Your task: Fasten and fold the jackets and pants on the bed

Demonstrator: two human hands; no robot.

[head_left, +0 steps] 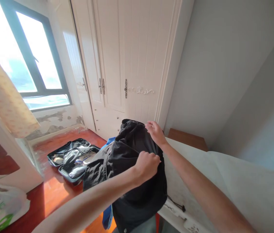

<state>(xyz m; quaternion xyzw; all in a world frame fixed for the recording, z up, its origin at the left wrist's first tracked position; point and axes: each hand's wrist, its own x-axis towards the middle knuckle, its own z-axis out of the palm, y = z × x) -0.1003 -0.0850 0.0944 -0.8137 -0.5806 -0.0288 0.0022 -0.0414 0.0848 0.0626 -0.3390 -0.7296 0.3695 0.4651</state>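
A black jacket (137, 200) hangs bunched in front of me, beside the bed's edge. My left hand (148, 165) is closed in a fist on its fabric near the middle. Farther up, my right hand (155, 132) has its fingers bent around the jacket's upper right edge; the fingertips are partly hidden. A drawstring with a dark toggle (183, 208) dangles from the jacket's right side over the bed. Blue cloth (107, 217) shows behind the jacket's left side.
An open suitcase (75, 158) with packed things lies on the red floor to the left. Near it are a white plastic bag (8, 207) and a patterned curtain (8, 97) by the window. A white wardrobe (137, 58) stands ahead; the bed (224, 174) is at right.
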